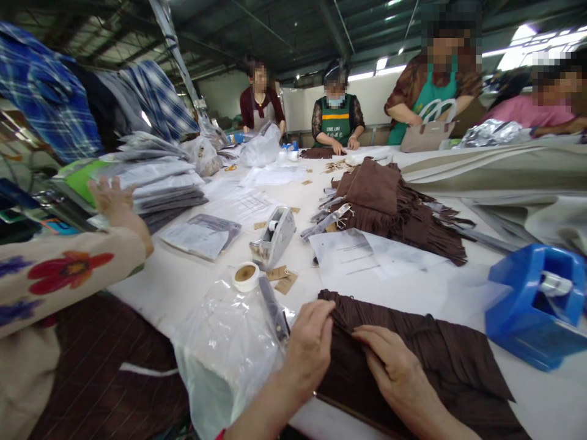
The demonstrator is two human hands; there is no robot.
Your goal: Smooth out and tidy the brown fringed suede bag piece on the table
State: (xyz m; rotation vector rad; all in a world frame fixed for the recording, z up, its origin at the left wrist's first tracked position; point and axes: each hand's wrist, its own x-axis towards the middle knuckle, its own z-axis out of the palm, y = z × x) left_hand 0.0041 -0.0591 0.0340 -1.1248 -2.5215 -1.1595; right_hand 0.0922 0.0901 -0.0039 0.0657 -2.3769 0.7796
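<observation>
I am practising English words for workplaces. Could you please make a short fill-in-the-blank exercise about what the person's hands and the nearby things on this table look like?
1. Both hands, the left hand and the right hand, rest on a ____ fringed garment.
2. The tape dispenser to the right of the garment is ____ in colour.
3. Left of the left hand lies a clear ____ bag.
4. The roll of tape lies on the ____ table.

Missing words: brown; blue; plastic; white
</observation>
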